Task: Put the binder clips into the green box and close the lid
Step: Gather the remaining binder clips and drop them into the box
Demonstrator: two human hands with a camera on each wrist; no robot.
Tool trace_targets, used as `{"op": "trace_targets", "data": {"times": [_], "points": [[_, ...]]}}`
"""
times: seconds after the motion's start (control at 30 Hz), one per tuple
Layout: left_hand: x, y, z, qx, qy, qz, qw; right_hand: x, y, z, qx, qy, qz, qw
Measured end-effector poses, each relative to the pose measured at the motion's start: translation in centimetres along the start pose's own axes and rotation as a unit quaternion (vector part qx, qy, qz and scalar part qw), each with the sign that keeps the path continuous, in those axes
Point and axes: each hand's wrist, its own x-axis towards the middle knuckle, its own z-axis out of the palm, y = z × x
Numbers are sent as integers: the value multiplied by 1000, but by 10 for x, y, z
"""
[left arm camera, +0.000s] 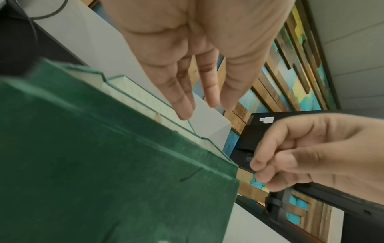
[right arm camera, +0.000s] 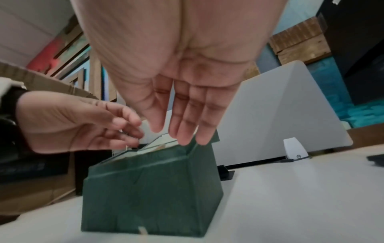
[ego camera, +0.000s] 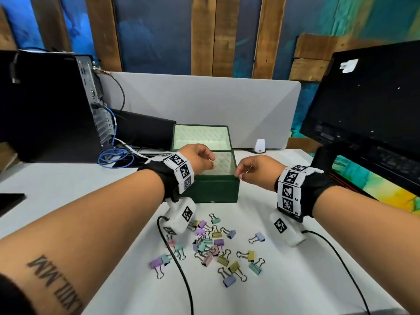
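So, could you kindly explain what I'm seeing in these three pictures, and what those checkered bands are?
No machine here: a person wears a camera on the head and one on each wrist. The checkered bands are printed markers strapped to the wrists. The wide picture is the head view; the other two look along each palm. On the white table stands a green box, lid up, with pastel binder clips scattered in front. The left hand and right hand hover over the box; neither visibly holds a clip. A monitor stands right.
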Motion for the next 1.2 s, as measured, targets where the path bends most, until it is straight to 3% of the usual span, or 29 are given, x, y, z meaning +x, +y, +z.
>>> {"op": "trace_targets", "data": {"times": [0.1,0.2,0.33,0.47,0.57,0.7,0.9,1.0,1.13,1.2], "points": [[-27,-6,-14,25,-93,-38,995,-16,-5,4,-44,-73,-10,996],[-58,-10,-25,192,-231,-63,952,-31,-22,16,-103,-159,-36,981],[-95,-16,-33,372,-307,-42,875,-38,-44,35,-190,-219,-57,955],[-120,-35,-30,430,-349,-51,831,-40,-51,48,-217,-256,-41,941],[-130,-53,-31,422,-326,-52,844,-46,-50,53,-249,-288,-34,924],[-131,-62,-29,352,-301,-78,883,-58,-41,41,-237,-278,-13,931],[-120,-54,-19,373,-258,-44,890,-78,-16,22,-191,-247,56,948],[-115,-49,-11,377,-222,-27,899,-84,-7,18,-154,-286,126,937],[-112,-41,-4,350,-266,-25,898,-88,-10,24,-127,-327,113,930],[-111,-36,0,353,-289,-18,890,-85,-16,31,-175,-335,77,923]]}}
